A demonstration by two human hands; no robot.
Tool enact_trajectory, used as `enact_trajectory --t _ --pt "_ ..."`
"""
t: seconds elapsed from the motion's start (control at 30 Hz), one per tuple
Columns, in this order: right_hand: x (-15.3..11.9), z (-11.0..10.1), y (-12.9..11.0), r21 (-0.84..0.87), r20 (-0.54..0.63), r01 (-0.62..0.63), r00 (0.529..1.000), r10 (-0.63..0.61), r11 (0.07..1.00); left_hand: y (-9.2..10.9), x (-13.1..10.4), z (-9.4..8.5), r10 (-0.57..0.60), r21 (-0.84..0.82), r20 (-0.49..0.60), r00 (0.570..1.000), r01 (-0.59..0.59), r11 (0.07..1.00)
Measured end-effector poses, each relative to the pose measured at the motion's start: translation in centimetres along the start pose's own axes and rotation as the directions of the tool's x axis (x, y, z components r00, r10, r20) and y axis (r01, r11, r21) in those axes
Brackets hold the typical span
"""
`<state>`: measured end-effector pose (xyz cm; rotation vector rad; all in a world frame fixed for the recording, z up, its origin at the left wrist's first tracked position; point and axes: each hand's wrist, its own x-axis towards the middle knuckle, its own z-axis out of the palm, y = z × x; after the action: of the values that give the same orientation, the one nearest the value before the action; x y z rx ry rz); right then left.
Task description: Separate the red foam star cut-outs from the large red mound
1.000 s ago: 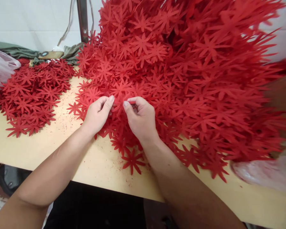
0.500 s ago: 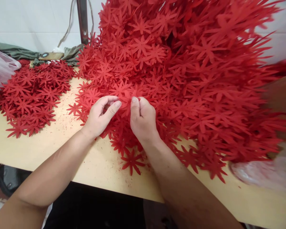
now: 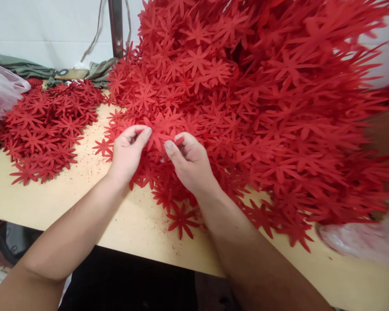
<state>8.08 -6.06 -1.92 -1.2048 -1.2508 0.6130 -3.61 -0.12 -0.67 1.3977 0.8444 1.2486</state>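
Red flower cutouts (image 3: pixel 246 99) heaped, tan wooden table (image 3: pixel 132 220), white wall (image 3: pixel 42 30)

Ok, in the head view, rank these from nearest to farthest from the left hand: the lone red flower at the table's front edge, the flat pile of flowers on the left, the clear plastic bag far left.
From the left hand:
1. Lone red flower, just below right, near the table's front edge.
2. Flat pile of flowers, to the left on the table.
3. Clear plastic bag, far left edge, behind that pile.
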Motion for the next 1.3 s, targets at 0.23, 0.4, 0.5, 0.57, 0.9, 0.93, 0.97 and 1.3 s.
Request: enact_trajectory --t 0.23,0.4,0.5,0.57,0.9,0.93,0.97,1.3 --pt "0.7 -2.2 -0.2 -0.332 -0.343 0.127 0.907 -0.245 0.935 0.0 0.7 -0.5 -0.04 -0.04 -0.056 0.998 0.038 0.998" --pt "0.0 -0.9 -1.0 -0.066 -0.044 0.122 0.991 -0.125 0.99 0.1 -0.6 0.6 -0.019 0.015 0.079 0.997 0.017 1.0" --pt "-0.1 -0.2 -0.7 0.025 0.003 0.039 0.999 -0.039 0.999 0.1 -0.9 0.9 -0.043 0.002 0.094 0.995 0.043 0.999" --pt "0.1 -0.2 -0.5 0.021 -0.057 -0.006 0.998 0.007 1.0 0.2 -0.9 1.0 -0.061 -0.035 0.088 0.994 0.065 0.997" --pt "0.4 -0.7 -0.4 0.069 -0.086 -0.069 0.993 0.075 0.995 -0.3 -0.8 0.7 0.033 -0.053 0.181 0.983 -0.024 0.998" --pt "0.4 -0.8 -0.5 0.039 -0.105 -0.068 0.992 0.072 0.997 -0.3 -0.8 0.7 0.055 -0.041 0.174 0.983 -0.049 0.998" --pt "0.5 -0.9 -0.6 0.006 -0.126 -0.065 0.99 0.065 0.998 -0.3 -0.8 0.6 0.077 -0.031 0.167 0.983 -0.073 0.997" --pt "0.0 -0.5 -1.0 -0.114 -0.08 0.012 0.997 -0.021 0.993 0.2 -1.3 0.6 0.138 0.058 0.251 0.958 -0.157 0.986"
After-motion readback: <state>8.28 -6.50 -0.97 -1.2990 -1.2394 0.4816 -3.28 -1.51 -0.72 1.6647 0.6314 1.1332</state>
